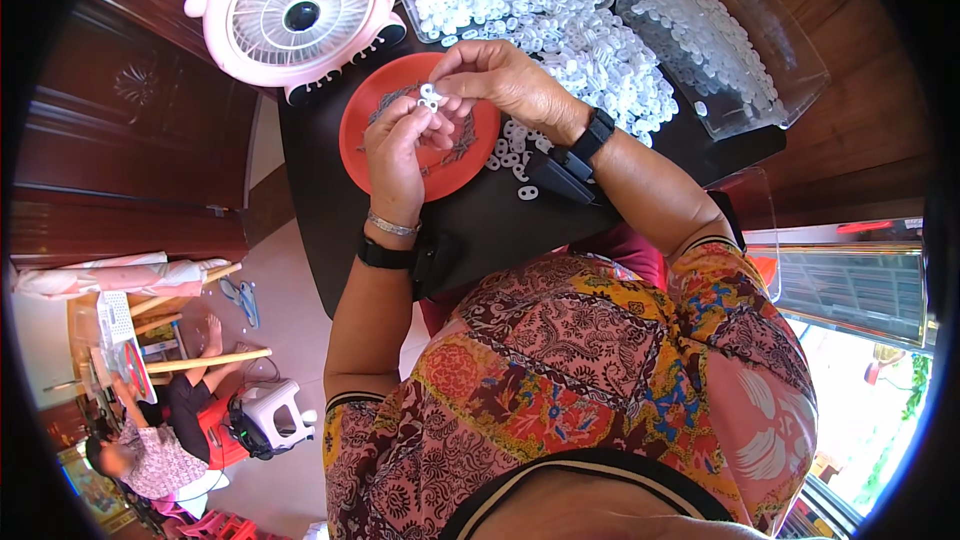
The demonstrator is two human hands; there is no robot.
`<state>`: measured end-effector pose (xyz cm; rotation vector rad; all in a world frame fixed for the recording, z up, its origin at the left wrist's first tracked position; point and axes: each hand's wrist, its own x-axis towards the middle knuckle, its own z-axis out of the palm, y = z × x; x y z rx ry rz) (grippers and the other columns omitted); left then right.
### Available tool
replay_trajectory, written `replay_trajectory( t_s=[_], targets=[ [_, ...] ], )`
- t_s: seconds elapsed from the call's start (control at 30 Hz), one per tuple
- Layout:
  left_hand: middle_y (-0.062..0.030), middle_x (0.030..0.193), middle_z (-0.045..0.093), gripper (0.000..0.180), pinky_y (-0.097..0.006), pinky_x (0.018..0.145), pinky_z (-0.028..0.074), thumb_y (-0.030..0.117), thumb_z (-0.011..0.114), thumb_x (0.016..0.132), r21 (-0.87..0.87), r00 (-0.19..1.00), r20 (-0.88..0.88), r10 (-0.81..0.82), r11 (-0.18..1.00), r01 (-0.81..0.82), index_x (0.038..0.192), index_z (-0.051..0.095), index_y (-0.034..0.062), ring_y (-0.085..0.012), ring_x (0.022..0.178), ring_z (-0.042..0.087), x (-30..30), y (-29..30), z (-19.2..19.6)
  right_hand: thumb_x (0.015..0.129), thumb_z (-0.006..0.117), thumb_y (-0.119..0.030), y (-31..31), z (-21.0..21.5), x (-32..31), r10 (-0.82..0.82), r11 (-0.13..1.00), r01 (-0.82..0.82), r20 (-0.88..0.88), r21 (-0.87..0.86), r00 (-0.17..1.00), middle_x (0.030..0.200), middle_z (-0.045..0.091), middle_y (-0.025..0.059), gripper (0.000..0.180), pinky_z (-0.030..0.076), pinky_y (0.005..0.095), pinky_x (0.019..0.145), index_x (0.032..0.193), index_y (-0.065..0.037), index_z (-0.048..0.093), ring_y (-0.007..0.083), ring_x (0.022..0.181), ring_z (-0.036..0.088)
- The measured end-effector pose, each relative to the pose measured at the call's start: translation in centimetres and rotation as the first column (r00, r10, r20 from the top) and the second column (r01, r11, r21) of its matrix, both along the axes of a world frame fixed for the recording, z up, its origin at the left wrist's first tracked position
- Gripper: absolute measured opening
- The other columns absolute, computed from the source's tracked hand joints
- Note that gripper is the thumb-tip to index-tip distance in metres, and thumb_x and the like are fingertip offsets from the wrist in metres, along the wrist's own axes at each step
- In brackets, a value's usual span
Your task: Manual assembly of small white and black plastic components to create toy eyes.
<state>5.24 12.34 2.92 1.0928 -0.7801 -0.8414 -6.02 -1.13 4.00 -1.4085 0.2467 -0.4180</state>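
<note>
Small white two-holed plastic pieces (429, 97) are pinched between my two hands, above an orange-red plate (352, 155). My left hand (400, 140) closes thumb and fingers on them from below. From the upper right, my right hand (510, 85) grips at the same spot with thumb and forefinger. Fingers cover part of the pieces, so how they fit together cannot be made out. Thin grey slivers (402, 98), too small to name, lie in the plate. Loose white pieces (515, 145) are scattered on the dark table just right of the plate.
A pink fan (300, 15) stands at the back left. A large heap of white pieces (600, 65) spreads behind my right hand, beside a clear bin (800, 70) partly filled with them. Another person (165, 450) sits at the lower left, near a white stool (280, 415).
</note>
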Motion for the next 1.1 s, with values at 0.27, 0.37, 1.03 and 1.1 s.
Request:
replay_trajectory(
  t_s=[0.27, 0.37, 1.03, 1.1],
  targets=[
    [-0.0089, 0.07, 0.061, 0.018, -0.024, 0.057, 0.044, 0.013, 0.051, 0.087, 0.124, 0.995, 0.086, 0.051, 0.99, -0.061, 0.075, 0.057, 0.0008, -0.0141, 0.056, 0.055, 0.3, 0.13, -0.42, 0.085, 0.066, -0.012, 0.01, 0.03, 0.1, -0.105, 0.993, 0.104, 0.018, 0.056, 0.994, 0.079, 0.067, 0.0038, 0.013, 0.051, 0.02, 0.062, 0.093, -0.002, 0.065, 0.008, 0.066, 0.062],
    [-0.0067, 0.066, 0.06, 0.019, -0.024, 0.053, 0.042, 0.013, 0.053, 0.084, 0.097, 0.995, 0.056, 0.082, 0.991, -0.087, 0.071, 0.058, 0.0005, -0.0124, 0.053, 0.054, 0.07, 0.06, -0.3, 0.085, 0.067, -0.011, 0.08, 0.08, 0.12, -0.117, 0.993, 0.117, 0.023, 0.022, 0.993, 0.079, 0.067, 0.0036, 0.013, 0.051, 0.0199, 0.062, 0.093, -0.001, 0.065, 0.0077, 0.067, 0.062],
    [-0.0058, 0.066, 0.059, 0.02, -0.022, 0.051, 0.042, 0.011, 0.052, 0.086, 0.084, 0.994, 0.07, 0.078, 0.993, -0.084, 0.07, 0.057, 0.0011, -0.0104, 0.054, 0.053, -0.03, 0.16, -0.09, 0.086, 0.064, -0.01, -0.15, -0.07, -0.02, -0.041, 0.999, 0.042, -0.037, 0.025, 0.998, 0.082, 0.066, 0.0028, 0.014, 0.05, 0.0205, 0.066, 0.096, -0.001, 0.065, 0.0073, 0.07, 0.061],
    [-0.006, 0.066, 0.059, 0.019, -0.022, 0.051, 0.042, 0.011, 0.052, 0.086, 0.082, 0.994, 0.065, 0.083, 0.993, -0.088, 0.07, 0.057, 0.0011, -0.0106, 0.053, 0.053, -0.04, 0.16, -0.02, 0.086, 0.063, -0.01, -0.12, -0.08, 0.0, -0.02, 1.0, 0.02, -0.024, 0.012, 1.0, 0.084, 0.065, 0.0025, 0.015, 0.05, 0.0204, 0.068, 0.098, 0.0, 0.065, 0.007, 0.072, 0.06]
  ],
)
